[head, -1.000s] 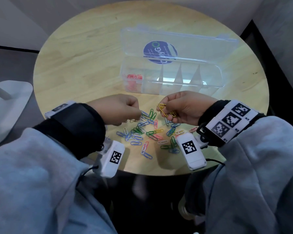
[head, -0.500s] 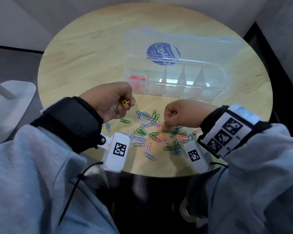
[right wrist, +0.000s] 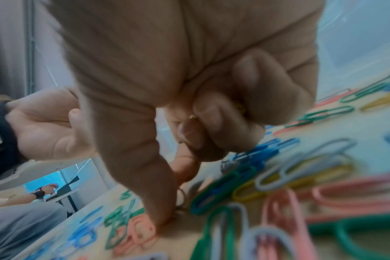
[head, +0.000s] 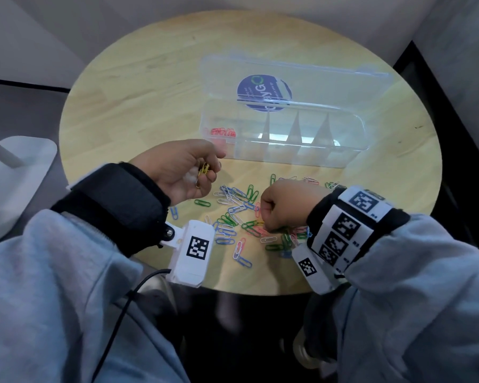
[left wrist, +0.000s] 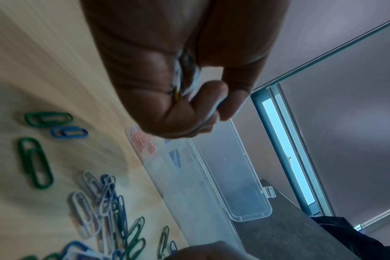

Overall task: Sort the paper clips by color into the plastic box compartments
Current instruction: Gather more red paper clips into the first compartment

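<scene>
Your left hand (head: 183, 168) curls round yellow clips (head: 203, 170); your right hand (head: 284, 205), lower centre, pinches into the pile (head: 238, 217) (contents unclear). Linked clips may drag along wrong colours.

Right hand's (head: 286, 205) fingertips hidden; pile (right wrist: 278, 184) blurred

Soft, even indoor light falls on the round table (head: 122, 100), with glare on the clear plastic box (head: 282, 150). Wide-angle bending curves the edges; both wrist views are smeared by motion blur.
</scene>
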The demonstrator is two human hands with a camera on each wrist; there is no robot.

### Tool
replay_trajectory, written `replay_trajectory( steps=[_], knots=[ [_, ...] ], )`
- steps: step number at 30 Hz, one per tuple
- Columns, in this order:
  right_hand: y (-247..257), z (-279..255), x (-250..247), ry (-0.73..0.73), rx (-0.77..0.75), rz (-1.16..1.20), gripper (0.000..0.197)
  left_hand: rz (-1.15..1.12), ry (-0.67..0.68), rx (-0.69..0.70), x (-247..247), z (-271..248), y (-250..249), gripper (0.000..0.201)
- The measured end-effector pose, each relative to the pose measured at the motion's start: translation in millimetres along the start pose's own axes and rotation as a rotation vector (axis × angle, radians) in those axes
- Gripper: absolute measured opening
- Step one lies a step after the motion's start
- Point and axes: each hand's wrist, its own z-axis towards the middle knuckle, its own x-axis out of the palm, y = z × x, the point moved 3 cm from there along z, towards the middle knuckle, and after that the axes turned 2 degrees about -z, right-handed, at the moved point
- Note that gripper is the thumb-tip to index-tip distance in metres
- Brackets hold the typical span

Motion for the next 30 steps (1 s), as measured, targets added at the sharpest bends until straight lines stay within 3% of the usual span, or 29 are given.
replay_trajectory(
  steps=[4, 8, 11, 18, 22, 26, 30],
  knots=[
    [-12.0, -3.5, -11.1, -0.023, 0.019, 0.23, 0.011, -0.13, 0.033, 0.031, 2.9, 0.5, -5.1, 0.028],
    [-17.9, -6.5, -35.7, -0.086, -0.001, 0.858, 0.026, -0.192, 0.032, 0.137, 9.3, 4.0, -18.7, 0.047],
    [-15.5, -6.1, -54.8, -0.163, -0.059, 1.166, 0.022, -0.209, 0.005, 0.19, 17.0, 11.0, -30.1, 0.05],
    [-15.9, 6.9, -96.1, -0.339, -0.013, 1.268, 0.013, -0.197, -0.076, 0.281, 37.0, 31.7, -45.8, 0.041],
    [-13.1, 18.3, -102.9, -0.332, 0.05, 1.399, 0.012, -0.244, -0.084, 0.308, 40.9, 42.1, -45.3, 0.033],
    [-13.1, 21.7, -99.6, -0.308, 0.091, 1.482, 0.02, -0.254, -0.027, 0.355, 46.6, 44.5, -44.4, 0.039],
    [-16.0, 18.5, -94.3, -0.32, 0.057, 1.474, 0.041, -0.253, 0.033, 0.383, 45.2, 42.4, -44.2, 0.044]
  ],
)
